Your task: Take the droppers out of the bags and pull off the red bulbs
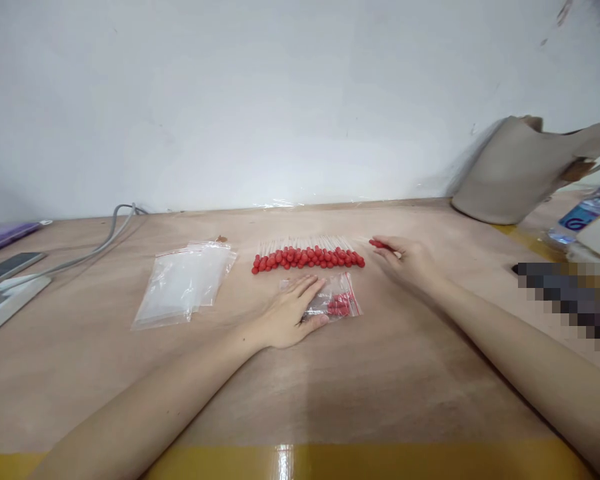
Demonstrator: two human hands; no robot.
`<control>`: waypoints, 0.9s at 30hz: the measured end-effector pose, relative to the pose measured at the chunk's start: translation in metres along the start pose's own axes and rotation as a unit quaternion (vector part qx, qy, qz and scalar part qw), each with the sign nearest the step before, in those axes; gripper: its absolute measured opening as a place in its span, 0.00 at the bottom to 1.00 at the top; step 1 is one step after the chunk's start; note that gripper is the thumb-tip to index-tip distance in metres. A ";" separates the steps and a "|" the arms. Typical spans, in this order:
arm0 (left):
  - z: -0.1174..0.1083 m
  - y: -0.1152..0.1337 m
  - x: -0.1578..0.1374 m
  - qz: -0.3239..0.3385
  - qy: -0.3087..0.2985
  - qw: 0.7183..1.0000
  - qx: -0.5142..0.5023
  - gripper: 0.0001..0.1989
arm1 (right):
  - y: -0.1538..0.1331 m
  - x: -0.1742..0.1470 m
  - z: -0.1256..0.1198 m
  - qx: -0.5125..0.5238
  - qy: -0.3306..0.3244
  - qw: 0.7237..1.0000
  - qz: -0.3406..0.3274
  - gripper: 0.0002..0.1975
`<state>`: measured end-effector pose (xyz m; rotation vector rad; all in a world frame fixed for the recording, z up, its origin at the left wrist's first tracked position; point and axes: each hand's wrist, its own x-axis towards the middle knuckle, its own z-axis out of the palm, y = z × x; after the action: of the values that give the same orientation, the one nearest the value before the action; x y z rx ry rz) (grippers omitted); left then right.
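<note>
My left hand (293,312) lies flat with its fingers stretched out over a small clear zip bag (351,287). Inside this bag, near its red-lined end, are a few red-headed sticks (339,305); part of the bag is hidden under the hand. Beyond it, a row of thin white sticks with red heads (307,257) lies side by side, heads toward me. To the right of the row, my right hand (405,257) is closed in a pinch on some red-headed sticks (379,244), their exact number unclear.
A stack of clear zip bags (180,283) lies to the left. A power strip (15,300) with a grey cable (100,250), a phone (13,268) and a purple item (10,237) sit at far left. At right are a beige bag (515,173) and a plastic bottle (587,212).
</note>
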<state>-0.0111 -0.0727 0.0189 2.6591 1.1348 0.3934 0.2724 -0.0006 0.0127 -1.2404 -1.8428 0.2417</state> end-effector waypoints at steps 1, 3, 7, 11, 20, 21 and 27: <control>0.000 0.000 0.000 0.001 -0.001 1.000 -0.002 0.32 | 0.002 -0.002 0.005 -0.034 -0.025 0.999 -0.014 0.14; 0.001 -0.001 0.000 -0.001 -0.003 1.000 -0.006 0.32 | 0.005 -0.004 0.010 -0.077 -0.069 0.994 -0.036 0.15; 0.001 0.000 0.000 -0.001 0.005 1.000 -0.012 0.32 | 0.009 -0.003 0.016 -0.097 -0.127 0.986 -0.055 0.17; 0.000 0.001 0.000 -0.006 0.001 1.000 -0.007 0.32 | 0.008 -0.003 0.016 -0.093 -0.156 0.981 -0.071 0.19; -0.001 0.002 0.000 0.001 0.003 1.000 -0.009 0.32 | 0.001 -0.006 0.006 -0.029 -0.102 0.994 0.001 0.22; -0.001 0.002 0.000 0.000 0.002 1.000 -0.009 0.32 | -0.003 -0.007 0.006 -0.023 -0.073 0.997 0.005 0.21; -0.004 0.004 0.000 -0.013 -0.010 1.000 -0.009 0.31 | -0.040 -0.015 0.004 0.095 -0.172 0.980 -0.036 0.11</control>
<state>-0.0095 -0.0751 0.0238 2.6240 1.1540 0.3692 0.2450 -0.0311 0.0250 -1.0449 -2.0970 0.6084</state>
